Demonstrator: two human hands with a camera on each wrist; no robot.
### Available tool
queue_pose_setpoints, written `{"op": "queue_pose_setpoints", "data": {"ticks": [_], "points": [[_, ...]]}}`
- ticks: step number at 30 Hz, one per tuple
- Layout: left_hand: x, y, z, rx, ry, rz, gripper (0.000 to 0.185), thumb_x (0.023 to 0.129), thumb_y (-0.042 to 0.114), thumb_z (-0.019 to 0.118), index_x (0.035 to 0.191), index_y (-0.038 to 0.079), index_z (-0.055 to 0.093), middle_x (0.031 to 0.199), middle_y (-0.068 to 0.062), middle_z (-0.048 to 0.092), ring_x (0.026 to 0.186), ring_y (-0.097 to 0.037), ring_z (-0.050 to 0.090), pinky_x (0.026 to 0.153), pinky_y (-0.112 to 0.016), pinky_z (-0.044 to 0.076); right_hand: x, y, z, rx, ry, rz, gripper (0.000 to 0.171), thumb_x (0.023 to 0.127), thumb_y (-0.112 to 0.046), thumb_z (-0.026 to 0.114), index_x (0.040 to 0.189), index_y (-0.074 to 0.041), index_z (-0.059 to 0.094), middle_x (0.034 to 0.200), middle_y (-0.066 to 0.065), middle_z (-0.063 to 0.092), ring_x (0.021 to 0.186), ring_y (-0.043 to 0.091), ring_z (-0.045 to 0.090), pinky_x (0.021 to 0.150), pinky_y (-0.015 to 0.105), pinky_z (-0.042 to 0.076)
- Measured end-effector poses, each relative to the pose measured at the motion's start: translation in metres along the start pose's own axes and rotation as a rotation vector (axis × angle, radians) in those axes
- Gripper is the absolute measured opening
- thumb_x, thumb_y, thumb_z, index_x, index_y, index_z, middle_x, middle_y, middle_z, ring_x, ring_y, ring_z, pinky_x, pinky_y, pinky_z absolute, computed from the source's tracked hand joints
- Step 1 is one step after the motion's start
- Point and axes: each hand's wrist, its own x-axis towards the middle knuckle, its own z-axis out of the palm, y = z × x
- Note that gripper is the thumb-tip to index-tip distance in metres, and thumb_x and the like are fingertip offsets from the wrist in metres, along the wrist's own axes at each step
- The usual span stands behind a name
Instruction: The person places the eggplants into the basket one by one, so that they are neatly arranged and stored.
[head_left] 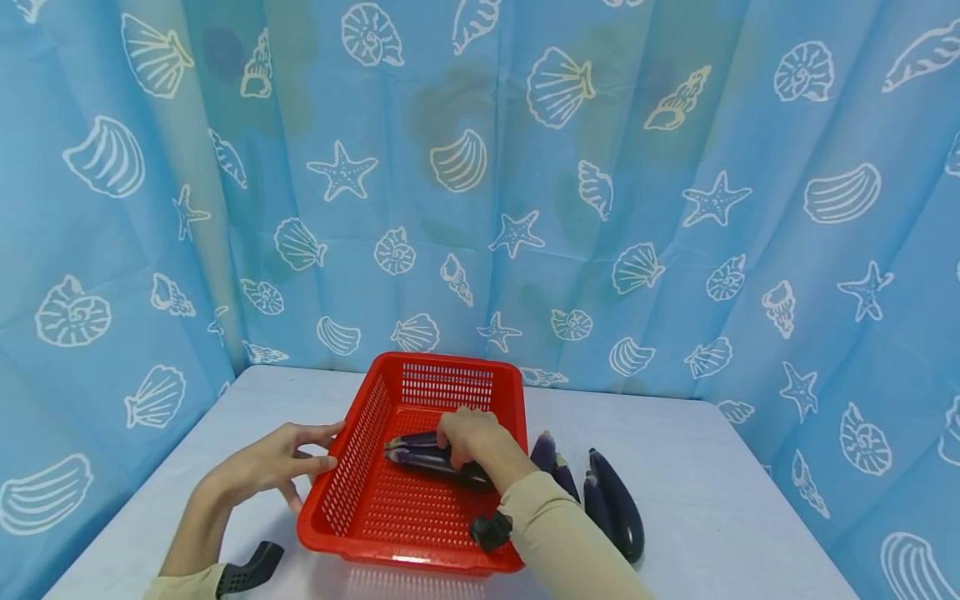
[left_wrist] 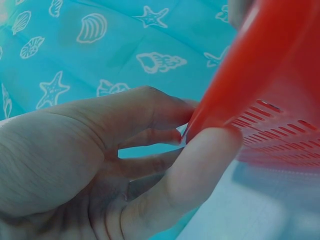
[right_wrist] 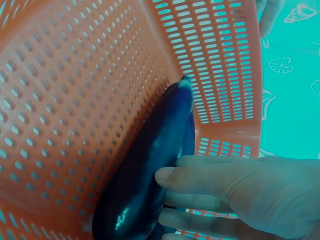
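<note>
A red slotted plastic basket (head_left: pixel 358 433) stands on the white table (head_left: pixel 712 492). My left hand (head_left: pixel 322 447) pinches its left rim between thumb and fingers; the left wrist view shows the hand (left_wrist: pixel 197 127) closed on the basket's edge (left_wrist: pixel 270 70). My right hand (head_left: pixel 461 454) reaches into the basket and grips a dark purple eggplant (head_left: pixel 420 458) lying on the bottom, with a second one close behind it. In the right wrist view the fingers (right_wrist: pixel 200 182) lie over the glossy eggplant (right_wrist: pixel 145 180) against the basket floor (right_wrist: pixel 65 100).
Several more purple eggplants (head_left: pixel 617 500) lie on the table just right of the basket. A blue curtain (head_left: pixel 480 183) printed with shells and starfish closes off the back and both sides. Black wrist mounts (head_left: pixel 251 568) show near the front edge.
</note>
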Motion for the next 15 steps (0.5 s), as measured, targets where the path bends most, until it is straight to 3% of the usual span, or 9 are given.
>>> {"op": "queue_pose_setpoints", "data": {"ticks": [8, 15], "points": [[0.0007, -0.0011, -0.0012, -0.02, -0.007, 0.0, 0.07, 0.094, 0.024, 0.066, 0.15, -0.002, 0.034, 0.135, -0.028, 0.056, 0.098, -0.025, 0.07, 0.062, -0.047, 0.061, -0.0001, 0.0033, -0.0026, -0.034, 0.012, -0.007, 0.034, 0.076, -0.022, 0.084, 0.108, -0.024, 0.072, 0.103, -0.002, 0.066, 0.09, 0.016, 0.052, 0.094, 0.038, 0.051], [0.0009, -0.0013, -0.0016, -0.023, -0.009, 0.003, 0.071, 0.094, 0.024, 0.066, 0.15, -0.002, 0.033, 0.134, -0.028, 0.056, 0.098, -0.025, 0.07, 0.062, -0.047, 0.061, -0.0049, 0.0077, -0.0085, -0.01, 0.024, 0.002, 0.037, 0.076, -0.025, 0.084, 0.111, -0.024, 0.072, 0.105, -0.002, 0.069, 0.089, 0.016, 0.054, 0.089, 0.037, 0.053]]}}
